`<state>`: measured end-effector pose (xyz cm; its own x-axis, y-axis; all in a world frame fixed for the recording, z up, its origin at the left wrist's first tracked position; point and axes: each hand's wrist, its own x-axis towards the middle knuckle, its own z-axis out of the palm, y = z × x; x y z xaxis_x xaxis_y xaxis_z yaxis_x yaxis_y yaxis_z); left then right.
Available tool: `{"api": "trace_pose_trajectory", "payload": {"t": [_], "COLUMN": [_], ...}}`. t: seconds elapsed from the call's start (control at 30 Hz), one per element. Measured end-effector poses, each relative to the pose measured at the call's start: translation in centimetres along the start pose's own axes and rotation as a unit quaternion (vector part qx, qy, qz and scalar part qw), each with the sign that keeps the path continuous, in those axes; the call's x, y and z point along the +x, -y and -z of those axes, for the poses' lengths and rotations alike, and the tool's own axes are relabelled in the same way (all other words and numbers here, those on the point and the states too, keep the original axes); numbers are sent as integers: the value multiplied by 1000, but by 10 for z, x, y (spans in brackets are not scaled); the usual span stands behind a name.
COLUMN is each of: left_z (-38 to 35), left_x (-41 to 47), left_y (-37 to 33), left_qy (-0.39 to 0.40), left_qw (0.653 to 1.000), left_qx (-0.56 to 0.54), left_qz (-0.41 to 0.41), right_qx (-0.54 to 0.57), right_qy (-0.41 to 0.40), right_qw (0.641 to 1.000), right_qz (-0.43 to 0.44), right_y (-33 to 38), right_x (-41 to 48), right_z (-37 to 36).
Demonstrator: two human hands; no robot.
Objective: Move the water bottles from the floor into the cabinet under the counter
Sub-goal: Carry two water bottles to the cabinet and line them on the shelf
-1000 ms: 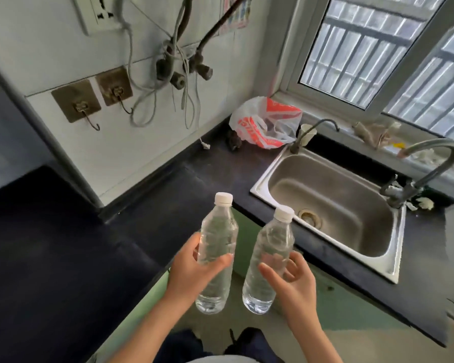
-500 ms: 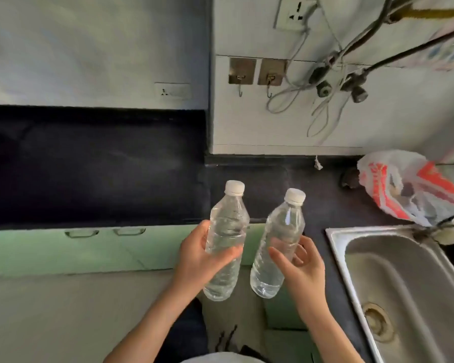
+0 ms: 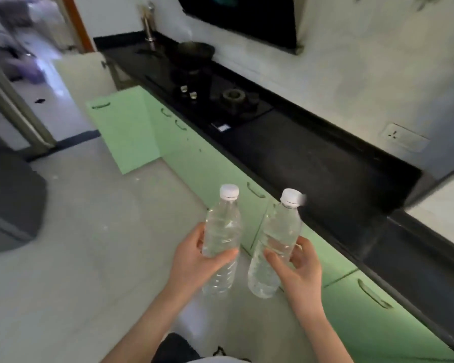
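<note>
Holding one bottle in each hand, the person stands beside the counter (image 3: 312,158) and faces along it. The left hand (image 3: 194,260) is closed around the lower half of the left bottle (image 3: 222,239), thumb across the front. The right hand (image 3: 299,268) is wrapped more loosely around the right bottle (image 3: 275,244), its fingers (image 3: 303,247) partly spread behind the bottle. Both bottles are upright, caps on, close to each other but not touching, and held in the air above the floor (image 3: 89,244).

I judge the step in hand is to carry them to the open door (image 3: 123,127), which stands out at about 11 o'clock from the hands, well apart. To do it well, I think the person should keep the bottles upright and apart, tighten the right grip a little, walk along the cabinets (image 3: 207,166), then crouch before the opening and set them in one after the other. The inside of that cabinet is hidden by the door.

Counting: two bottles, two white caps, two hands. One door is open. I see five handles on the green fronts, counting the one on the open door. On the stove (image 3: 212,100) there is one pan (image 3: 195,49).
</note>
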<state>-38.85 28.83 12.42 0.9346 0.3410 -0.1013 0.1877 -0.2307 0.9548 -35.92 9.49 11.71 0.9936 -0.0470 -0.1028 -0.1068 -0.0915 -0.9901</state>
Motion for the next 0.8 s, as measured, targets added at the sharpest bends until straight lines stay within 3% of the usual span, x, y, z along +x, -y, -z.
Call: {"api": "trace_pose_trajectory", "payload": {"t": [0.47, 0.8], "left_z": [328, 428], "left_x": [72, 201], "left_y": [100, 151], "left_qy": [-271, -342], "left_qw": [957, 922], "left_qx": [50, -10], "left_qz": [97, 179], "right_qx": [-7, -51], "right_qy": [273, 341], "right_qw": [962, 939], "right_qz": [-16, -20], "right_y": [23, 26], "right_x": [25, 145], "right_z": [-384, -566]}}
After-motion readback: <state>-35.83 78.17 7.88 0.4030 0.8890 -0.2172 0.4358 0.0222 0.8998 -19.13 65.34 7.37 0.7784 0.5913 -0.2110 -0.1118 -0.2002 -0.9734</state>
